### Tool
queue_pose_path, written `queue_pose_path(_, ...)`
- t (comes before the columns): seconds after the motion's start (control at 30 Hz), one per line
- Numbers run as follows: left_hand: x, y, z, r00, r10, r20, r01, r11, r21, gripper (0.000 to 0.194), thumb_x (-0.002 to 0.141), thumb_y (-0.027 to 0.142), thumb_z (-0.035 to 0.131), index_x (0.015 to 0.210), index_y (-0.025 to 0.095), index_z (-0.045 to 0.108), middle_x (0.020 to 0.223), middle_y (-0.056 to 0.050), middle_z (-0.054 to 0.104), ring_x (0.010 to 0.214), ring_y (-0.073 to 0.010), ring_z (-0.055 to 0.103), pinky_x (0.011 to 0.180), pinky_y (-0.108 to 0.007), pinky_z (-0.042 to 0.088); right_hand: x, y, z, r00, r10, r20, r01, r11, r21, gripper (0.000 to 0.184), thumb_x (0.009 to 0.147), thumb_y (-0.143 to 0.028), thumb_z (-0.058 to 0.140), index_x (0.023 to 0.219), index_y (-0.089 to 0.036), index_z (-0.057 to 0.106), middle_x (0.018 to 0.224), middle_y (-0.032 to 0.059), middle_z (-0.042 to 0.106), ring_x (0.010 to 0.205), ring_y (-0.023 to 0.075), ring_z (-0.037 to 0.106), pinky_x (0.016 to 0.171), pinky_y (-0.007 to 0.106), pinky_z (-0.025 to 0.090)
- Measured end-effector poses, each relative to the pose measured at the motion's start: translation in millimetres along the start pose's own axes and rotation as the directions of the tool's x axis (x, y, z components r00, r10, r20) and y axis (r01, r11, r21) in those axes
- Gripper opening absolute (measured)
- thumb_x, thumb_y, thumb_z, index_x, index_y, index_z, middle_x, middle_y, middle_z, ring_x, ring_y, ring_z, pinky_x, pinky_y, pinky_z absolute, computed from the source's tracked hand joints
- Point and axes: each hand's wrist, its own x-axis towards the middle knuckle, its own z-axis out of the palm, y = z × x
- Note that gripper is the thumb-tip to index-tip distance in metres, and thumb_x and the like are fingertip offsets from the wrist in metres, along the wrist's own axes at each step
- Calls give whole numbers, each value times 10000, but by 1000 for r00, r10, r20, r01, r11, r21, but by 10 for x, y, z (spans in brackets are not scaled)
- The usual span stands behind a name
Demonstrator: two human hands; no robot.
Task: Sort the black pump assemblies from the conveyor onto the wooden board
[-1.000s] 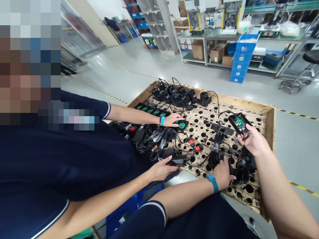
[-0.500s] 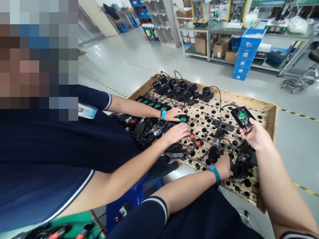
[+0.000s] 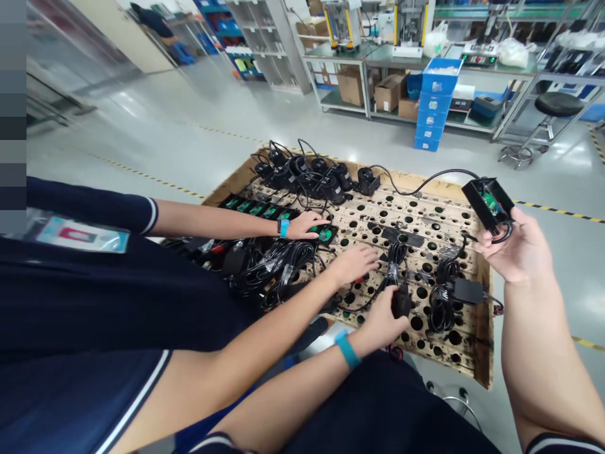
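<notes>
My right hand [image 3: 527, 249] holds up a black housing [image 3: 489, 203] with a green circuit board showing inside, above the right end of the pallet. A black cable runs from that housing back toward the motors. Near the front edge, my left hand [image 3: 384, 318] grips a black power adapter [image 3: 401, 301] between thumb and fingers. Just behind the adapter lies a bundled black cable [image 3: 396, 255]. To its right are another coiled cable [image 3: 442, 309] and a second flat black adapter [image 3: 469, 291], both on the perforated wooden pallet [image 3: 425, 221].
A co-worker at my left has one hand [image 3: 309, 225] on a circuit-board housing and the other hand [image 3: 355, 263] reaching over the pallet. Several black pump-like motors [image 3: 331, 188] stand at the back. Stacked blue bins [image 3: 432, 104] and a stool [image 3: 560, 104] are beyond.
My left hand has moved left and lifted the adapter. My right hand has raised the housing and shifted right. The co-worker's nearer hand has moved rightward over the pallet; the view has turned right.
</notes>
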Motion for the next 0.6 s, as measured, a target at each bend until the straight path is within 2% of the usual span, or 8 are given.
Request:
queue_pose_path(0.1,-136,-31,-373,992,-6,-128,-12,990,-139,649,736,178,644,1367,195,489,1311,-109,628,1169,-252,618,1060,-394,492,-6,21,-22,1000,13,-24,-13,1000,-2,245,815,-417,687,964,-234,621,617,-31,581,519,127,560,458,244,463)
queue_pose_path(0.2,-248,-46,-639,988,-26,-151,-4,980,-197,594,786,179,601,1370,209,498,1246,-77,681,1105,-220,659,1018,-370,525,18,85,-10,996,49,-72,-49,999,2,206,817,-409,681,882,-224,618,581,-21,562,520,135,556,445,241,455)
queue_pose_path(0.27,-305,-57,-755,971,-7,-238,-19,994,-103,535,816,219,612,1342,205,523,1217,-82,688,1098,-228,663,1022,-387,530,32,118,16,994,66,-91,-66,998,5,214,797,-405,706,795,-223,595,560,-19,545,523,137,553,440,239,456)
queue_pose_path(0.33,-340,-75,-836,925,82,-371,-61,996,67,493,861,266,602,1346,205,535,1255,-103,654,1161,-246,635,1072,-419,502,40,138,46,995,69,-74,-70,998,-5,227,789,-402,723,765,-224,584,557,-15,540,529,139,549,442,240,460)
queue_pose_path(0.4,-349,-96,-897,872,190,-450,-82,965,249,510,896,278,577,1397,207,517,1317,-128,594,1241,-265,587,1113,-440,469,48,154,71,996,71,-57,-72,997,-9,227,783,-400,731,763,-225,588,554,-15,534,536,141,548,443,243,463)
queue_pose_path(0.47,-342,-100,-955,861,257,-438,-62,909,412,555,894,262,585,1440,215,497,1353,-148,556,1279,-297,551,1111,-469,462,58,170,85,995,78,-59,-79,997,-12,239,767,-407,744,756,-221,594,542,-12,532,542,146,548,443,245,465)
queue_pose_path(0.6,-339,15,-1078,917,312,-250,-78,754,653,732,818,151,618,1517,221,411,1429,-159,535,1304,-350,501,1088,-533,438,78,211,93,992,114,-46,-116,992,-52,281,724,-447,782,743,-223,614,555,4,565,540,150,539,444,252,477)
